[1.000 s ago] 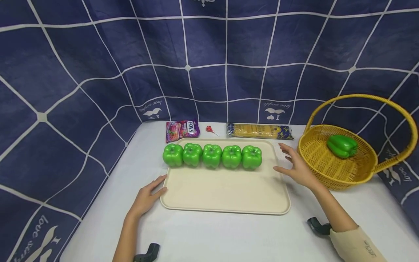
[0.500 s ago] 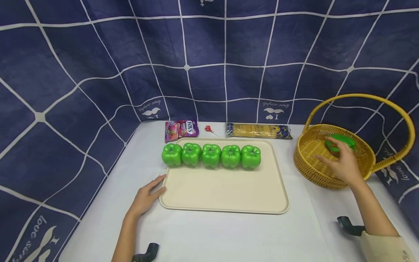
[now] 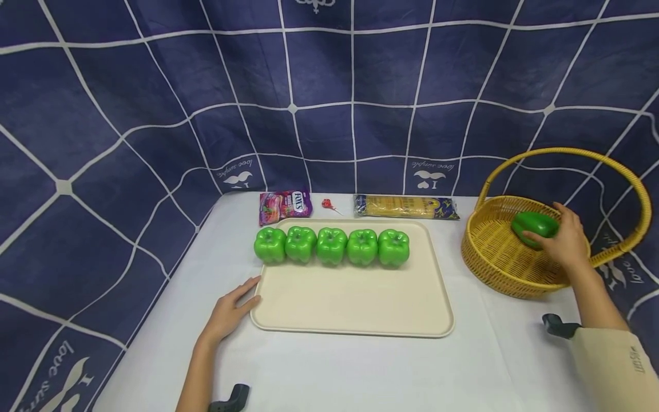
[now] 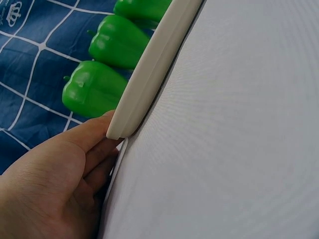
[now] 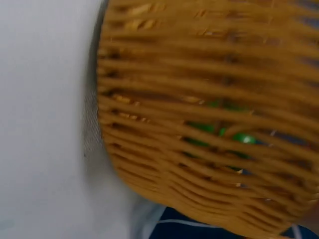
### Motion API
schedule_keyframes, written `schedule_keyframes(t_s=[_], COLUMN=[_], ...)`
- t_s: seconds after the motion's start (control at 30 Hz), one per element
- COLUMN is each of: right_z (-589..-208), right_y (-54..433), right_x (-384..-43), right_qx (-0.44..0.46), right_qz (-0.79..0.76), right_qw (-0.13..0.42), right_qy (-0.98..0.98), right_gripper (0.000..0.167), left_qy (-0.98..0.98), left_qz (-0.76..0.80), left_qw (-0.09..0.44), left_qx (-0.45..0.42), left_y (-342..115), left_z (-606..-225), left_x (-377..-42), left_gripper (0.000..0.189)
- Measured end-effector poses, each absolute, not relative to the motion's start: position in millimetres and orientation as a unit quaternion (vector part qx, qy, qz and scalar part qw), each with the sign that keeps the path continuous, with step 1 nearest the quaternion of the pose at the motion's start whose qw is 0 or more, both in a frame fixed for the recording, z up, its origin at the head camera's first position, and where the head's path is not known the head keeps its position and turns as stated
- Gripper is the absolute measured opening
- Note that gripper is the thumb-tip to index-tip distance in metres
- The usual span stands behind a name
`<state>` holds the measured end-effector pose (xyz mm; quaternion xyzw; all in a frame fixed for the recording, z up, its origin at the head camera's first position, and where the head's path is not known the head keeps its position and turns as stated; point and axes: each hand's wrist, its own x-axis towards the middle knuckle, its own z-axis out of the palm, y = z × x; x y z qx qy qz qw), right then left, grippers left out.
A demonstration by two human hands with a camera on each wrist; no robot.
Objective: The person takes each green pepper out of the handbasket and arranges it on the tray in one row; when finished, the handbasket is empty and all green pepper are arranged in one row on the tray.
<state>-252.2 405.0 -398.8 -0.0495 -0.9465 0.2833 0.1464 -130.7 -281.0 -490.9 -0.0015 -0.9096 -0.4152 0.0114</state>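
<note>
In the head view, my right hand (image 3: 566, 240) reaches into the yellow wicker basket (image 3: 499, 257) at the right. Thumb and fingers lie round a green bell pepper (image 3: 535, 224), which still sits in the basket. In the right wrist view the basket's woven wall (image 5: 199, 89) hides the hand, with bits of the green pepper (image 5: 244, 138) glinting through. My left hand (image 3: 228, 313), fingers fairly straight, touches the left rim of the cream tray (image 3: 350, 303). Along the tray's far side stands a row of several green bell peppers (image 3: 331, 246). The left wrist view shows the fingertips against the tray's rim (image 4: 144, 84).
Behind the tray lie a purple candy bag (image 3: 285, 207), a small red lollipop (image 3: 326, 203) and a pack of yellow noodles (image 3: 407, 206). The basket's tall handle (image 3: 576, 151) arches above its bowl. Blue checked cloth (image 3: 391, 68) hangs behind the white table (image 3: 360, 372).
My right hand has moved right from beside the tray into the basket, and its thumb and fingers now lie round the pepper. The left hand stays at the tray's rim.
</note>
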Motion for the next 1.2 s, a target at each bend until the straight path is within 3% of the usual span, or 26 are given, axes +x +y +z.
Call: schedule_keyframes(t_s=[0.47, 0.77, 1.2], right_z=[-419, -423, -423], right_y=[429, 426, 417], right_x=[-279, -277, -257], right_qx=[-0.012, 0.011, 0.027], right_qz=[0.262, 0.238, 0.233], right_qw=[0.067, 0.07, 0.078], right_qy=[-0.963, -0.969, -0.969], right_gripper=[0.092, 0.083, 0.084], left_qy=[-0.907, -0.908, -0.91], left_qz=[-0.421, -0.418, -0.415], left_qw=[0.013, 0.015, 0.012], left_qx=[-0.004, -0.004, 0.001], left_y=[-281, -281, -280], left_z=[-493, -492, -492], left_x=[-130, -130, -131], left_gripper=[0.054, 0.054, 0.054])
